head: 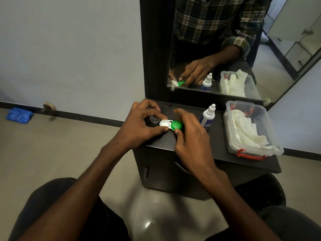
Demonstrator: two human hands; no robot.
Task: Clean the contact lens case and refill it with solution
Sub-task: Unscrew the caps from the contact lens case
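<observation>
Your left hand (139, 124) pinches the white end of the lens case (169, 125): forefinger on the far edge, thumb on the near edge, the other fingers curled above. The white well on that side is uncovered and faces up. Whether it holds any liquid cannot be told.

Your right hand (189, 136) grips the green cap (176, 125) on the other well. The thumb tip touches the cap's near rim. The forefinger arches over the far side, and its contact point is hidden. The remaining fingers are loosely spread toward the bottle.

The case lies flat on the dark cabinet top (217, 141), near its left edge, held between your two hands.

A small clear cap (155, 119) sits on the top just behind your left thumb and beside the case's white end, partly hidden by the hand.

The solution bottle (208, 116) stands upright to the right of your right hand, white nozzle up, blue label low on the body. It is near the fingers but apart from them.

A clear plastic box (250, 129) with a red latch sits at the right end of the top, well apart from the case. It has no lid on and holds crumpled white tissues (243, 126).

The mirror (225, 49) behind the cabinet reflects a hand, the case, the bottle and the box.

A blue packet (19, 115) lies on the floor by the left wall.
</observation>
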